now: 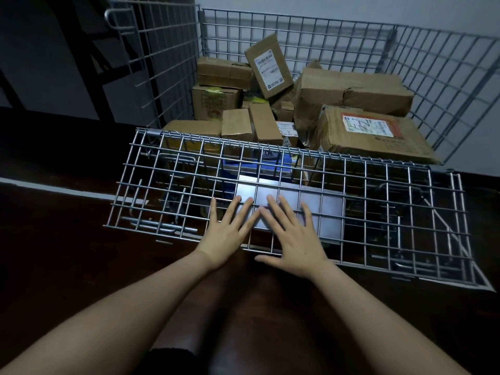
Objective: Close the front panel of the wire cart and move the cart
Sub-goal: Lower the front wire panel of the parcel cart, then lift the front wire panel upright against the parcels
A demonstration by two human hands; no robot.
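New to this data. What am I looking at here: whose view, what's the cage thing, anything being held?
There is one picture, from a camera worn on a person's head, looking forward and down along both bare arms. The cage is a wire cart loaded with cardboard boxes. Its front panel, a wire grid with a flat metal plate on it, is folded down and tilts out toward the person, so the cart stands open. The left hand and right hand lie flat, fingers spread, on the panel near the plate. Neither hand grips anything. The floor below looks dark.
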